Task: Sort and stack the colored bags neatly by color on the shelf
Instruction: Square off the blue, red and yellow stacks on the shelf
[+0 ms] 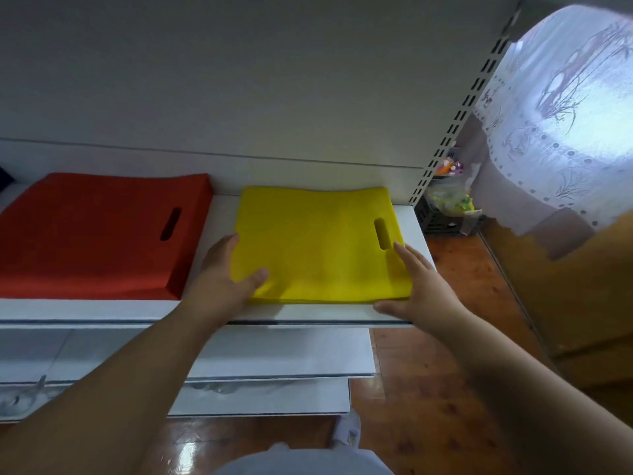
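On the white shelf (102,308) lie two flat stacks of bags, each with a slot handle cut through. The yellow bags (318,245) sit toward the shelf's right end, their near edge just short of the front edge and their far edge close to the back panel; the handle slot lies near the stack's right side. The red bags (92,234) form a thicker stack further left, apart from the yellow one with a strip of bare shelf between them. The left hand (222,279) holds the yellow stack at its near left corner: the thumb lies on top of the bags and the fingers run along the left side, loosely together. The right hand (419,286) rests at the near right corner, its fingers straight and slightly apart along the stack's right edge, the thumb stretched along the shelf's front edge just below the bags. Below this shelf, two lower white shelves (284,358) step back underneath. To the right of the shelving stand a slotted metal upright (455,121), a dark crate (436,217) with a plastic bag in it, and a lace curtain (561,108) above a reddish tiled floor (455,269).
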The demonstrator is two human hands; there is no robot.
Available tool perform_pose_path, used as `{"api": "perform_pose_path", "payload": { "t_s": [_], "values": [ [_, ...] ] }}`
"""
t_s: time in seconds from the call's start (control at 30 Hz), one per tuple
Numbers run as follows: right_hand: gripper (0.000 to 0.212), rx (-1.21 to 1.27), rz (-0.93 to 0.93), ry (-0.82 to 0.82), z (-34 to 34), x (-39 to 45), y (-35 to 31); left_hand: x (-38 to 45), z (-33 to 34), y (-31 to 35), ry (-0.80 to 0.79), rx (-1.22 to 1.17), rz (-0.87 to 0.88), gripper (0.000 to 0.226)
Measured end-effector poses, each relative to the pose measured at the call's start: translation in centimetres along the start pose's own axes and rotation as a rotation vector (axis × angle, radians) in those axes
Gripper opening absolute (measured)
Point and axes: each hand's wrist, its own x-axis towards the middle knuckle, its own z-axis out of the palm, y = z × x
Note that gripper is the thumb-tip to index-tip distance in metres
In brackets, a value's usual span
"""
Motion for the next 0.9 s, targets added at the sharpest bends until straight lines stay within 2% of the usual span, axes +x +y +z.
{"api": "perform_pose_path", "payload": {
  "t_s": [0.07,0.13,0.3,0.43,0.77,0.9],
  "values": [
    [0.117,-0.107,-0.028,-0.012,-0.4,0.3,0.3,-0.2,-0.3,-0.6,-0.054,0.226,0.103,0.106],
    [0.114,-0.149,-0.043,-0.038,-0.4,0.2,0.4,-0.4,-0.3,-0.9,-0.106,0.315,0.134,0.114],
    [0.108,-0.151,-0.015,-0.005,0.1,0.0,0.4,-0.1,-0.2,-1.0,-0.074,0.329,0.135,0.091],
    [0.106,-0.186,-0.035,0.005,0.4,0.1,0.1,-0.3,-0.4,-1.3,-0.070,0.368,0.179,0.089],
    [0.099,-0.147,-0.049,0.021,0.5,0.1,0.3,-0.3,-0.5,-1.1,-0.058,0.341,0.158,0.079],
    [0.102,-0.180,-0.076,0.033,0.4,0.3,0.3,-0.3,-0.4,-1.2,-0.094,0.406,0.158,0.085]
  ]
}}
